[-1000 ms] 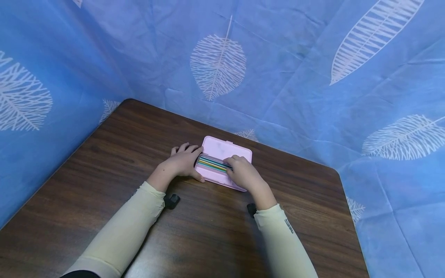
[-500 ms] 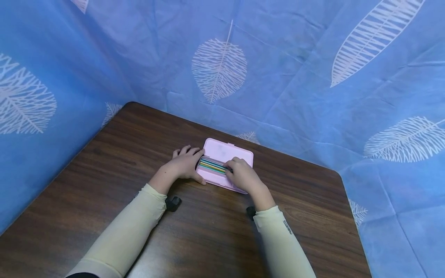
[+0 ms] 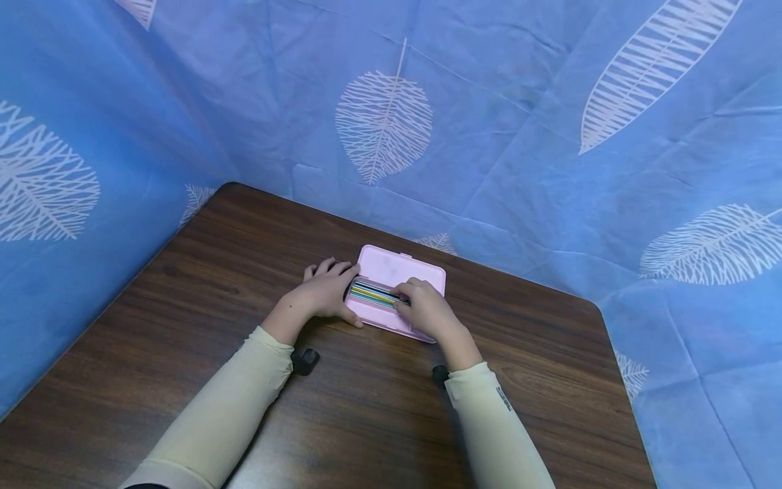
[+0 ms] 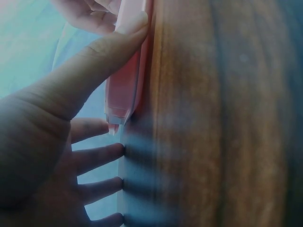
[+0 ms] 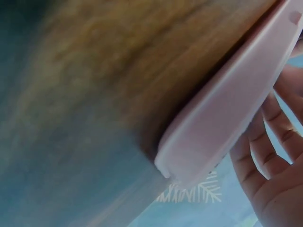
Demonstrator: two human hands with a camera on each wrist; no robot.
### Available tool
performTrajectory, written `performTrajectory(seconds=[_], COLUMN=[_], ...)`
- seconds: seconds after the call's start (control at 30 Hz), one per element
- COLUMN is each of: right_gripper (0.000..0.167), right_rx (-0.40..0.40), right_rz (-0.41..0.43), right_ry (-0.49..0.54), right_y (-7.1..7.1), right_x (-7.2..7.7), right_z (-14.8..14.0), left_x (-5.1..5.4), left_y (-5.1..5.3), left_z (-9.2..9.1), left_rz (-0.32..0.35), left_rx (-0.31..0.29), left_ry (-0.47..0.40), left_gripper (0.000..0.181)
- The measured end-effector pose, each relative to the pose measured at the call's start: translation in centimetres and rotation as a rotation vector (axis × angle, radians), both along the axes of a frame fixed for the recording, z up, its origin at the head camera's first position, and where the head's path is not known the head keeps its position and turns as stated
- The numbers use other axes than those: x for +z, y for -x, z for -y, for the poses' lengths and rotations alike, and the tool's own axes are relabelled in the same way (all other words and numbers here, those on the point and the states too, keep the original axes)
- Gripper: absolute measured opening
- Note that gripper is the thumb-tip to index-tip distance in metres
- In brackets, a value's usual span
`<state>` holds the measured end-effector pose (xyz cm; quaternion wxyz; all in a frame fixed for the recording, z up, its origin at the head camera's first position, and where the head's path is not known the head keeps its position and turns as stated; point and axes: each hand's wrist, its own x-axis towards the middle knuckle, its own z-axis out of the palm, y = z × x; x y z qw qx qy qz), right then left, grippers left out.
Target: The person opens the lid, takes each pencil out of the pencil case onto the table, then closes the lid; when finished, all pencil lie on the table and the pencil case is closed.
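Note:
A pink pencil case [image 3: 400, 263] lies on the table with its lid folded back. Several thin coloured pencils [image 3: 370, 293] lie side by side in its lower half. My left hand [image 3: 322, 292] grips the left end, its thumb along the near wall and its index finger at the back corner. In the left wrist view that thumb [image 4: 104, 56] presses the case's side, while the other fingers reach out straight. My right hand [image 3: 424, 307] has its bent fingers down in the case over the pencils' right ends. In the right wrist view the case wall [image 5: 227, 104] hides those fingertips.
The dark wooden table [image 3: 360, 414] extends around the case on all sides. A blue cloth [image 3: 489, 122] with white leaf prints hangs behind and to the sides. Black wrist camera mounts [image 3: 305, 361] sit below both wrists.
The pencils have shifted in the case: white, black and yellow ones now show on top. My right fingers stay over their right ends. The left hand holds its place.

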<state>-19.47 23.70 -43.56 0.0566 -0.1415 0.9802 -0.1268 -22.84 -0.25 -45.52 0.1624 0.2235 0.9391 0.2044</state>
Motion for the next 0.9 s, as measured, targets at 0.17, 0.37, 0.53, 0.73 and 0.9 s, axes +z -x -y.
performTrajectory(seconds=[0.17,0.37,0.53,0.73,0.9], right_gripper=[0.022,0.012,0.011,0.011,0.011], right_rx=[0.024,0.046,0.057,0.058,0.061], right_rz=[0.005,0.027,0.060,0.064,0.051], right_ry=[0.045,0.082,0.100,0.109,0.098], right_y=[0.2,0.6,1.1,1.3,1.2], right_x=[-0.3,-0.3,-0.2,-0.4,-0.5], right_z=[-0.3,-0.3,-0.5,-0.7,-0.6], left_x=[0.0,-0.1,-0.1,-0.1,0.0], left_y=[-0.1,0.0,0.0,0.0,-0.1], left_z=[0.0,0.0,0.0,-0.1,0.0], left_rz=[0.002,0.001,0.002,-0.001,0.009], left_rx=[0.003,0.006,0.007,0.007,0.009], left_ry=[0.004,-0.002,-0.003,0.001,0.003], left_gripper=[0.123,0.123,0.123,0.124,0.123])
